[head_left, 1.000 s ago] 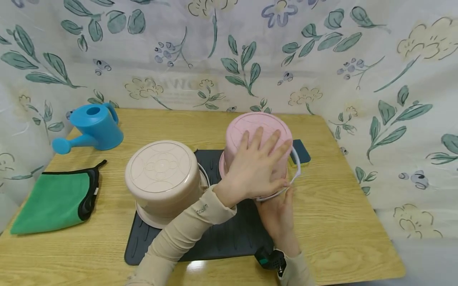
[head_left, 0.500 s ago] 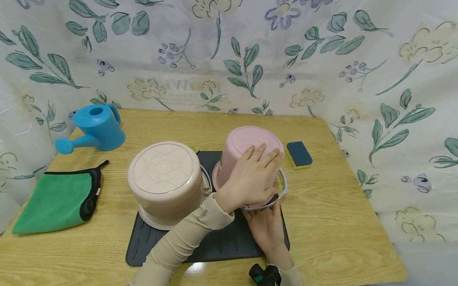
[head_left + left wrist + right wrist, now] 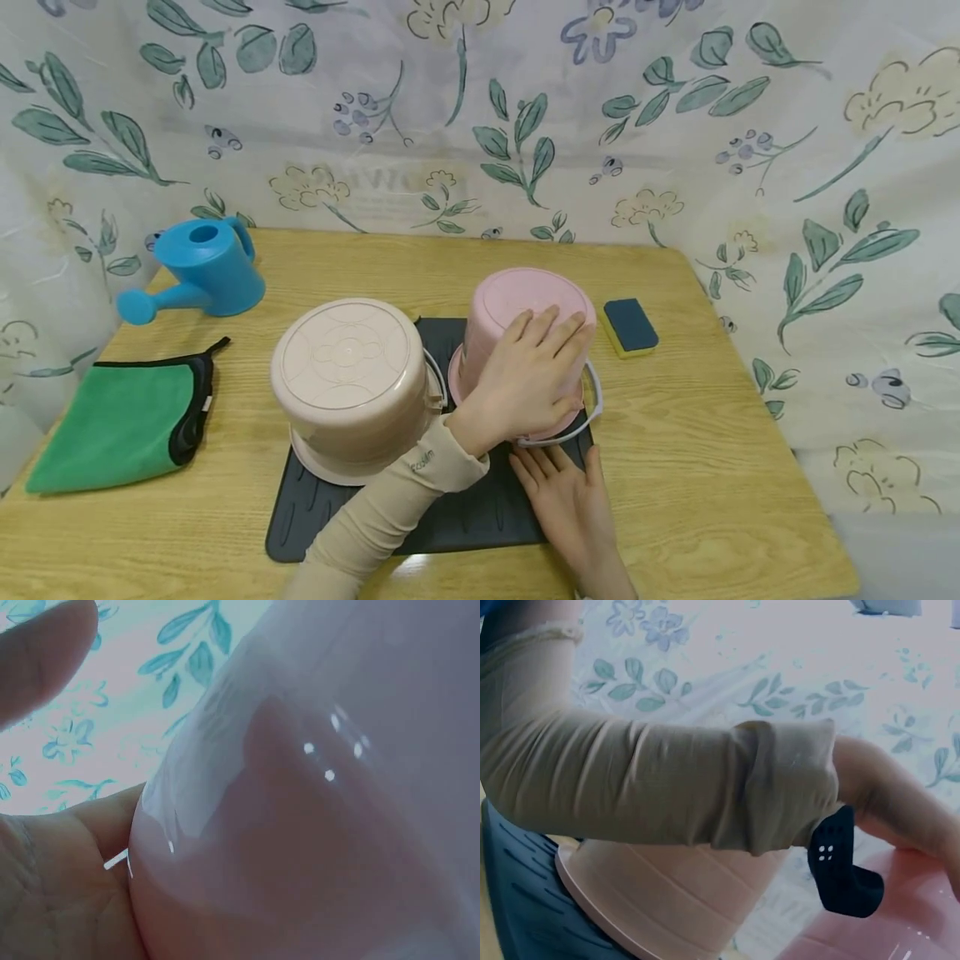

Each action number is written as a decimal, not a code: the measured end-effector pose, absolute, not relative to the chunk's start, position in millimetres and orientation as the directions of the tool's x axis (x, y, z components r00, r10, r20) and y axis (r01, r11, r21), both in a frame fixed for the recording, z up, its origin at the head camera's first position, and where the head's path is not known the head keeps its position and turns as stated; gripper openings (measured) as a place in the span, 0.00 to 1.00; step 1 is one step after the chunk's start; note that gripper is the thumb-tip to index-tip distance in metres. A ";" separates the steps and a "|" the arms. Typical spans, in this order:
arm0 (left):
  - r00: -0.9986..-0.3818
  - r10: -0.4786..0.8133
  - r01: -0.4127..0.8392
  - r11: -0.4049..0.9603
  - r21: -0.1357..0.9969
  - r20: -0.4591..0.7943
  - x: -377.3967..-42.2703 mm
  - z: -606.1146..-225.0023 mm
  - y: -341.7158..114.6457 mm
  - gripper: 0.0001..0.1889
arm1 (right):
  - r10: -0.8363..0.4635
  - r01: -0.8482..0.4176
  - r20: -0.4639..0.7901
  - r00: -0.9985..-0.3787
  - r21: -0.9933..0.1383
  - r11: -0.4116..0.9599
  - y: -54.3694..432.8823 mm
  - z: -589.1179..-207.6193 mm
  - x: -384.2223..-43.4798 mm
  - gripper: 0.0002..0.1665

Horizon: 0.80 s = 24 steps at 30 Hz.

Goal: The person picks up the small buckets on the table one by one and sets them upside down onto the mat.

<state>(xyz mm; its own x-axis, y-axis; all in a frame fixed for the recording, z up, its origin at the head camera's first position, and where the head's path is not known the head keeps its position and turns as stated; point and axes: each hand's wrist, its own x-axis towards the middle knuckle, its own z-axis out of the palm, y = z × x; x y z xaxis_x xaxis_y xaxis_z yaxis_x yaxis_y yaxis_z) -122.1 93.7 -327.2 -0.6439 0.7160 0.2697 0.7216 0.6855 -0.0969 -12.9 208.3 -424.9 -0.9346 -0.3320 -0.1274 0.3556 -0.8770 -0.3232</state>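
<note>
A pink bucket (image 3: 534, 287) stands upside down on the right part of a black ridged mat (image 3: 457, 517). My left hand (image 3: 525, 375) rests on its near side and base edge, fingers straight and spread. In the left wrist view, the bucket's glossy wall (image 3: 337, 847) lies against the left palm (image 3: 60, 892). The bucket's pale handle (image 3: 597, 390) hangs around its lower right side. My right hand (image 3: 573, 500) lies palm up just in front of that handle, fingers extended, holding nothing. A beige bucket (image 3: 348, 358), also upside down, occupies the mat's left part.
A blue watering can (image 3: 206, 267) stands at the back left, above a green cloth with black trim (image 3: 120, 417). Right of the pink bucket lies a yellow sponge with a dark top (image 3: 630, 325). A floral sheet (image 3: 450, 125) hangs behind the wooden table (image 3: 720, 483).
The pink bucket has come down and toward me onto the mat, uncovering more of the sponge. My right hand has dropped back from the rim and handle and shows its palm.
</note>
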 end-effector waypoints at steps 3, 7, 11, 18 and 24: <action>-0.637 0.719 0.728 0.680 -0.090 0.277 -114.8 -333.2 94.0 0.42 | -0.358 0.386 -0.144 -0.922 -0.303 -0.871 211.3 -425.1 -3.7 0.51; -0.639 0.732 0.739 0.670 -0.075 0.237 -101.5 -341.0 94.7 0.47 | -0.407 0.427 -0.130 -0.904 -0.321 -0.845 216.9 -426.8 6.9 0.50; -0.660 0.719 0.721 0.687 -0.085 0.216 -95.7 -342.5 95.5 0.49 | -0.442 0.431 -0.053 -0.896 -0.349 -0.832 222.3 -432.5 9.8 0.47; -0.654 0.742 0.750 0.661 -0.001 0.149 -94.8 -333.3 92.2 0.45 | -0.497 0.469 -0.040 -0.867 -0.402 -0.786 234.9 -439.7 8.0 0.46; -0.568 0.804 0.822 0.544 0.167 0.175 -77.3 -292.6 53.9 0.36 | -0.510 0.415 0.016 -0.860 -0.560 -0.717 284.4 -431.7 -2.0 0.39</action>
<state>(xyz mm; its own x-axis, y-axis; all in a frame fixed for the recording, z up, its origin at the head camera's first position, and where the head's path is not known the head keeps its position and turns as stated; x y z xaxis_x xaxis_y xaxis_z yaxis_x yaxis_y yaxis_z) -77.3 53.9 -292.6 -0.5680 0.8042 0.1749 0.8221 0.5443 0.1671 -2.0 284.4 -431.7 -0.8600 -0.5101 0.0163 0.4147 -0.7171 -0.5602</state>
